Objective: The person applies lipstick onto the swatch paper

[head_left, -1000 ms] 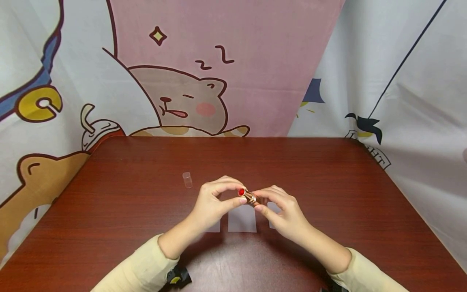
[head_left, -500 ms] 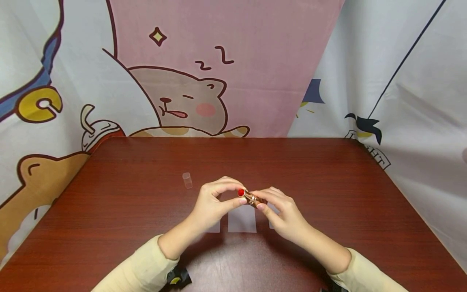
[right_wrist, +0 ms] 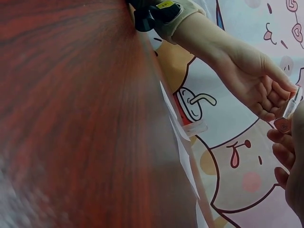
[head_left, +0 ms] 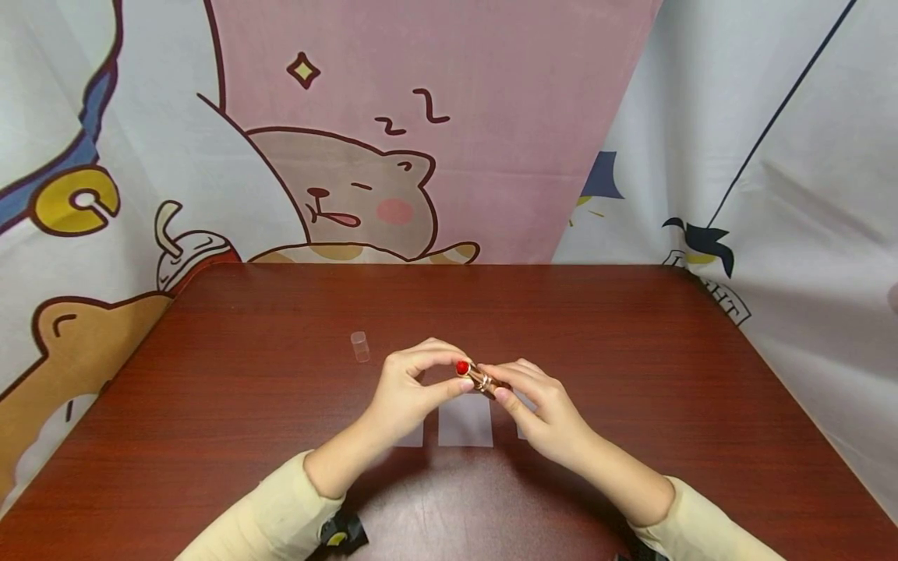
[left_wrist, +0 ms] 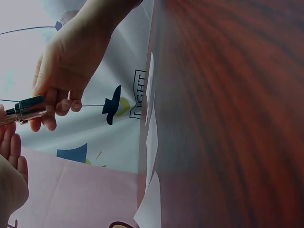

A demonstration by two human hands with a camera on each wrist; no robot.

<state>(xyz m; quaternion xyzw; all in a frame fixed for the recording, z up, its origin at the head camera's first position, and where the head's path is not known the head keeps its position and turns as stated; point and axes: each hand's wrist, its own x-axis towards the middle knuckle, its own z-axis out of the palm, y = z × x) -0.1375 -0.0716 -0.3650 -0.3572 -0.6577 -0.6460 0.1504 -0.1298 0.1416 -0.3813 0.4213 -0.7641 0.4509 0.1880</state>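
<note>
A lipstick (head_left: 482,381) in a shiny gold tube is held up over the table, its red tip pointing left and showing at the mouth of the tube. The left hand (head_left: 412,387) pinches the tube close behind the red tip, between thumb and forefinger. At the other end, the thumb and fingers of the right hand (head_left: 547,405) grip the base. From the left wrist, the metallic tube (left_wrist: 29,109) spans both hands. The right wrist view shows the round bottom of the lipstick (right_wrist: 282,125), with the left hand (right_wrist: 251,71) beyond it.
A clear cap (head_left: 361,347) lies on the brown table (head_left: 596,312), beyond the left hand. Beneath the hands are white paper pieces: one in the middle (head_left: 466,422), others partly hidden by each hand. A cartoon-printed curtain (head_left: 505,140) hangs around the table.
The red tip sticks out a little more from the tube. Right fingers have shifted and turned slightly on the base; the left hand stays put.
</note>
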